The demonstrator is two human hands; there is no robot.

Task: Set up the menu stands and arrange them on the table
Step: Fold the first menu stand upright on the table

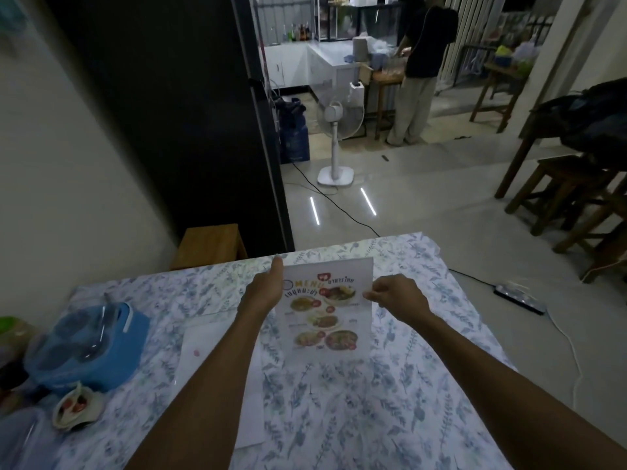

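Note:
A menu sheet [327, 313] with food photos and the word MENU stands upright over the table [407, 385], which wears a blue floral cloth. My left hand [266, 288] holds its upper left edge, fingers stretched along the side. My right hand [395, 293] pinches its right edge. Whether a clear stand surrounds the sheet is hard to tell. A white sheet of paper [203, 354] lies flat on the cloth under my left forearm.
A blue condiment caddy with a clear lid [90, 340] and a small bowl [76, 407] sit at the table's left. Beyond the table are a wooden stool [208, 244], a white floor fan [336, 137], wooden stools [559, 188] at right, and a person [419, 69] at a far counter.

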